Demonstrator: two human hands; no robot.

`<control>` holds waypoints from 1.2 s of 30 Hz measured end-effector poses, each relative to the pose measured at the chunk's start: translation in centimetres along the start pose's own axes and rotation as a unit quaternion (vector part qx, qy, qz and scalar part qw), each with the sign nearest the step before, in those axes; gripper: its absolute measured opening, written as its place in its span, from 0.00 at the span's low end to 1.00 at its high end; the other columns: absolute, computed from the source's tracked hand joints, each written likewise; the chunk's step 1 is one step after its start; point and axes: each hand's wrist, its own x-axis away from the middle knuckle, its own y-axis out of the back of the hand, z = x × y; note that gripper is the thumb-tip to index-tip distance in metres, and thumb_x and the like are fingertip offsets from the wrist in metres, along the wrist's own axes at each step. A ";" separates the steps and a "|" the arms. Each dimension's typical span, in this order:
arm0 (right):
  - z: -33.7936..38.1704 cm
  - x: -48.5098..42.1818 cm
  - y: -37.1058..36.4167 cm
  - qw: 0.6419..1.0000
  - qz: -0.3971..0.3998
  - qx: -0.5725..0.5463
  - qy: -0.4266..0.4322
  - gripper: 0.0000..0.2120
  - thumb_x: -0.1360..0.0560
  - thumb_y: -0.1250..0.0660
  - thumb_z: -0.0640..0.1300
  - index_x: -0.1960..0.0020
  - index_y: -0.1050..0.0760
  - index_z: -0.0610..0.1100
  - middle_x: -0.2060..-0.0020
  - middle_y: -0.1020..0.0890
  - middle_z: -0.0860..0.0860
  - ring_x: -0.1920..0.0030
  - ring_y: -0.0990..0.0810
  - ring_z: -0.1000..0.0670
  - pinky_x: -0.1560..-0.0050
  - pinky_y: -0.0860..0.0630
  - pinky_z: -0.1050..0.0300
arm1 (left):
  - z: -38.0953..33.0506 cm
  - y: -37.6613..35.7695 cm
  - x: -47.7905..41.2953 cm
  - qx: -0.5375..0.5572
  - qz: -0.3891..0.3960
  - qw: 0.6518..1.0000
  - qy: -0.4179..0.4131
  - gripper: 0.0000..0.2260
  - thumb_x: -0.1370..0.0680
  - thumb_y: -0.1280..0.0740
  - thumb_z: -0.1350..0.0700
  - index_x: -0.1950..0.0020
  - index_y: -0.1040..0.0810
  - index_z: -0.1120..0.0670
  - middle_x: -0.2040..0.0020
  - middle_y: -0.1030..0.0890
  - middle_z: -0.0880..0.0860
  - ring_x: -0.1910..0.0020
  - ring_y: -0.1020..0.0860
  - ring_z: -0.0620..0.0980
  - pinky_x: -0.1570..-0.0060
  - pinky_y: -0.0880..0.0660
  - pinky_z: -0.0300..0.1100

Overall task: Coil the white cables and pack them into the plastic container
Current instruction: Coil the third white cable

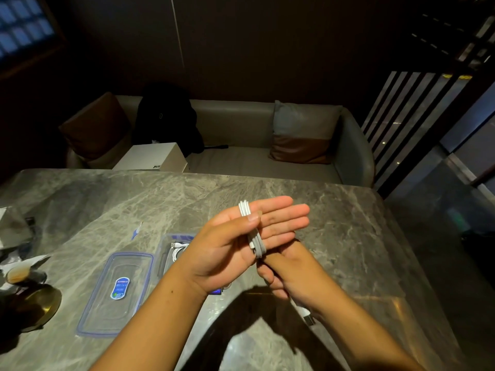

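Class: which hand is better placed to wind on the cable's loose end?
Probably the right hand: it grips the loose end below the white cable coiled round the straight fingers of the left hand.

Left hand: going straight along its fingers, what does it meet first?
Nothing visible. The left hand, white cable wound round its fingers, points right over the marble table; way looks free, depth unclear.

Lid sticker (120,289): blue oval label, print too blurred to read.
White box (150,156): small black mark on the edge, unreadable.
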 end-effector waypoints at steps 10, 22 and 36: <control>1.1 4.0 -0.4 0.999 0.014 0.034 0.032 0.09 0.19 0.41 0.37 0.47 0.21 0.43 0.76 0.27 0.52 0.80 0.33 0.55 0.77 0.36 0.60 | 0.4 1.4 -0.7 0.003 -0.058 0.998 -0.017 0.20 0.18 0.46 0.63 0.27 0.35 0.68 0.30 0.28 0.68 0.29 0.30 0.65 0.28 0.37 0.57; 3.4 6.5 1.1 0.919 -0.058 0.376 0.102 0.12 0.23 0.37 0.53 0.62 0.25 0.49 0.69 0.21 0.52 0.66 0.24 0.54 0.63 0.27 0.53 | 2.5 2.5 -0.6 -0.006 -0.060 0.998 0.036 0.20 0.18 0.46 0.63 0.27 0.36 0.67 0.30 0.28 0.67 0.29 0.29 0.64 0.28 0.35 0.54; 4.7 7.1 2.2 0.871 -0.061 0.441 0.207 0.11 0.22 0.38 0.57 0.55 0.24 0.52 0.68 0.24 0.57 0.62 0.23 0.55 0.63 0.28 0.59 | 3.5 2.3 -0.1 -0.013 -0.029 0.995 0.093 0.19 0.18 0.44 0.63 0.28 0.34 0.68 0.32 0.26 0.67 0.31 0.28 0.63 0.31 0.31 0.54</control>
